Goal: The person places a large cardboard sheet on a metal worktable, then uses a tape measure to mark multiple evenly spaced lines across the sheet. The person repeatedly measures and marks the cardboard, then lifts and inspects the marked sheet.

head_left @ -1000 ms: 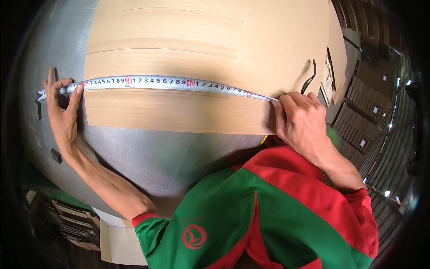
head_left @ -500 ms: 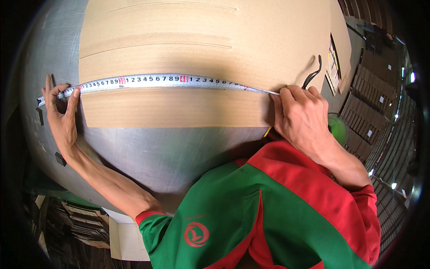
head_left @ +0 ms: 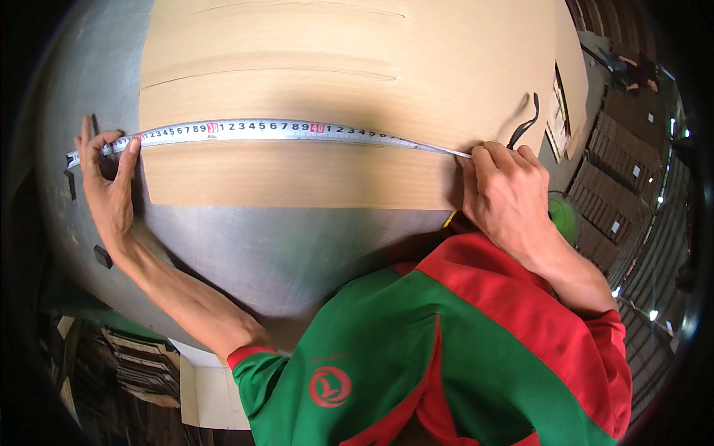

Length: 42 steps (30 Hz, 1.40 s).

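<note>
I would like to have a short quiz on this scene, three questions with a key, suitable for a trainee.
1. Multiple choice: what colour is the strap near the right hand? A) red B) black C) white
2. True or false: the tape runs across the cardboard.
3. Fill in: the left hand pinches the tape near the cardboard's ____ edge.

Key: 1. B; 2. True; 3. left
</note>
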Motion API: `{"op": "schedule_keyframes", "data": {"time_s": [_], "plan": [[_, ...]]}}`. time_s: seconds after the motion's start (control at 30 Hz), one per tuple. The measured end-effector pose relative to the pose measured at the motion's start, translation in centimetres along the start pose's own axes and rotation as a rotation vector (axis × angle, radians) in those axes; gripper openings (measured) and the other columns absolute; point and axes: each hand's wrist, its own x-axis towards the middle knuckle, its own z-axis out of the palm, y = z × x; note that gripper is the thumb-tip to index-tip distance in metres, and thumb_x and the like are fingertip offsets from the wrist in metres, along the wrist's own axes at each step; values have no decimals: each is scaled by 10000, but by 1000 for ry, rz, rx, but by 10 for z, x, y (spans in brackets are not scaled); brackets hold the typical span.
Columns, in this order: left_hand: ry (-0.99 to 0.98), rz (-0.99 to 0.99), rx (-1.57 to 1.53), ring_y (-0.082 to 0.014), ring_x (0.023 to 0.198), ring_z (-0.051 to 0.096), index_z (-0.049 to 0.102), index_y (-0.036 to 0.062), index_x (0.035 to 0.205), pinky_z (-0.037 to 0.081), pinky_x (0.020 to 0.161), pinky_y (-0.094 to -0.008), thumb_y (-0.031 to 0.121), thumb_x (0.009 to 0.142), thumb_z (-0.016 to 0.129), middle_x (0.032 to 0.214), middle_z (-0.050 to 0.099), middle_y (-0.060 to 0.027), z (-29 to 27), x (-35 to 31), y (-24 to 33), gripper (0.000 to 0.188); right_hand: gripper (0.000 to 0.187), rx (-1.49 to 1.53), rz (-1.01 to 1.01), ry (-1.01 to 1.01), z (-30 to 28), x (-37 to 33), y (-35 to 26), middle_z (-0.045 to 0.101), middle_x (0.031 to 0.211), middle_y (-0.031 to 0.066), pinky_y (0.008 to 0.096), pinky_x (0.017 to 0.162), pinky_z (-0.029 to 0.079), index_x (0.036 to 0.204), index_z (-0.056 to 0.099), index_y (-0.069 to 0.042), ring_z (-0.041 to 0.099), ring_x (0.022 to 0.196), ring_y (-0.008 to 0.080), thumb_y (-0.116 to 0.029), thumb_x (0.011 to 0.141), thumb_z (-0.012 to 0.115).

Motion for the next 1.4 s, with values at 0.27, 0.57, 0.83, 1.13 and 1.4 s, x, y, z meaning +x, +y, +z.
{"op": "schedule_keyframes", "data": {"time_s": [0.27, 0.57, 0.83, 1.13, 1.4], "plan": [[3, -19, -33, -368, 1577, 202, 738, 171, 1083, 172, 1254, -602, 304, 814, 872, 1611, 450, -114, -2, 1, 2, 329, 133, -6, -5, -7, 0, -3, 1, 654, 773, 132, 412, 634, 472, 769, 611, -31, 620, 641, 332, -54, 834, 724], [47, 98, -132, -427, 1571, 182, 733, 136, 1089, 174, 1256, -550, 329, 789, 890, 1627, 388, -217, 2, -3, -5, 390, 58, -10, -14, 53, 1, 5, -9, 718, 893, 182, 435, 678, 516, 851, 675, -1, 660, 698, 371, -52, 880, 680], [5, 25, -143, -508, 1542, 193, 630, 106, 1063, 220, 1241, -566, 287, 785, 887, 1611, 356, -295, -5, -4, 3, 419, 103, -15, 65, -21, -4, 7, -12, 693, 831, 192, 469, 642, 499, 837, 660, 18, 610, 669, 414, -52, 910, 670], [72, 42, -171, -423, 1577, 161, 719, 124, 1032, 205, 1255, -553, 343, 734, 924, 1628, 392, -200, 4, -1, -1, 423, 103, 29, 69, -77, -6, 11, -10, 684, 828, 224, 481, 647, 490, 854, 672, 32, 617, 693, 440, -50, 915, 662], [72, 51, -201, -423, 1577, 158, 708, 118, 1034, 199, 1258, -542, 323, 737, 924, 1627, 395, -199, 4, -3, -5, 421, 99, 23, 53, -51, -6, 13, -16, 692, 840, 204, 475, 643, 487, 847, 666, 23, 610, 681, 432, -55, 907, 670]]}}
